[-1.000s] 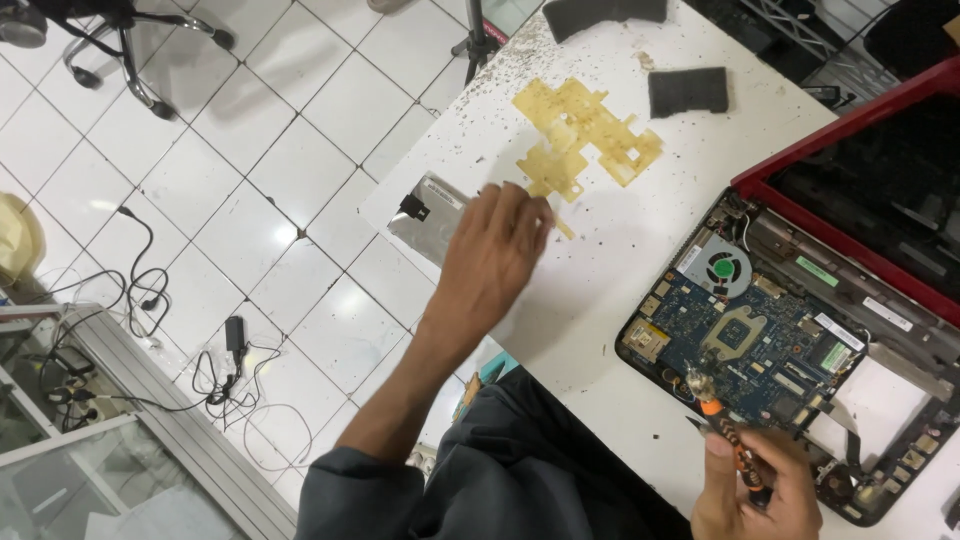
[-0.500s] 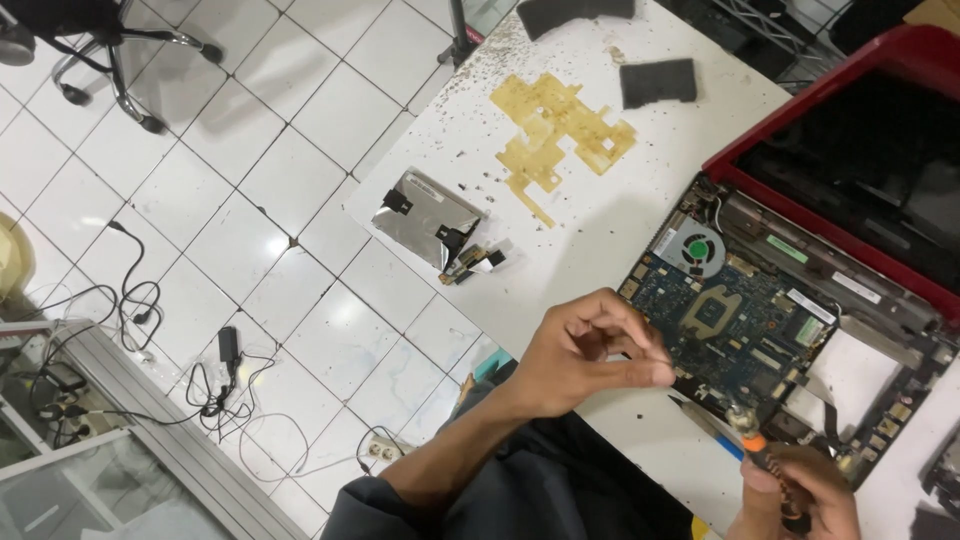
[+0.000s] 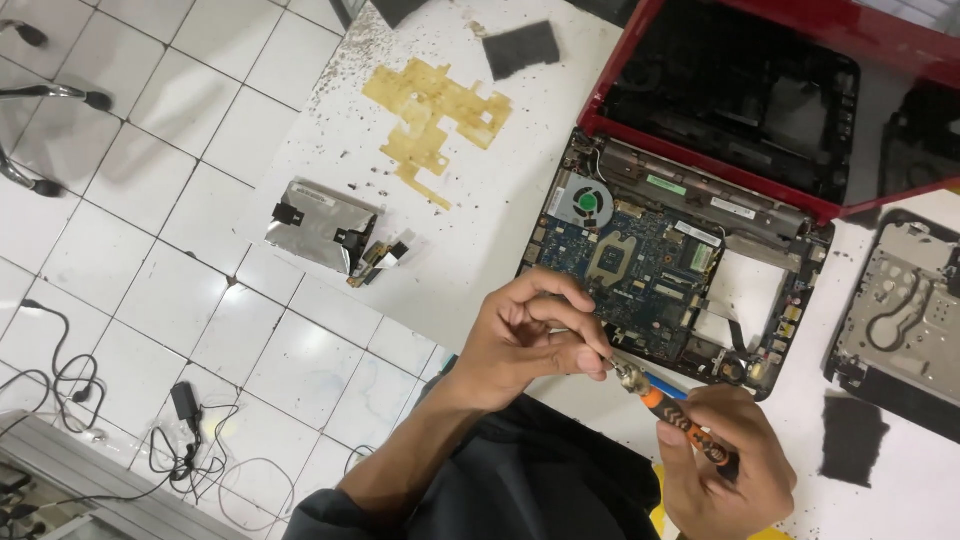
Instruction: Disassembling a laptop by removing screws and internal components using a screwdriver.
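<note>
The right hand [image 3: 725, 465] is wrapped around the orange-and-black handle of a screwdriver [image 3: 680, 420], fingers closed on it, at the near edge of the white bench [image 3: 470, 240]. The tool slants up and to the left, and its metal tip ends right at the fingertips of the left hand [image 3: 525, 340]. That hand is curled, thumb and fingers pinched together on the tip; whether a screw sits between them is too small to tell.

Both hands meet just in front of the opened laptop [image 3: 680, 260] — its bare blue circuit board and round fan exposed, its red-framed screen tilted back beyond. The tip of the screwdriver lies over the near left corner of the laptop's base, the handle off its edge toward the person.

Well to the left of the hands, near the bench's edge, lies a silver metal drive [image 3: 315, 225] with a small connector piece beside it. Farther back is a patch of yellow tape [image 3: 435, 115] and a dark foam square [image 3: 520, 48]. To the right sits a grey metal chassis plate [image 3: 905, 310] — with another dark pad [image 3: 850, 435] just in front of it.
</note>
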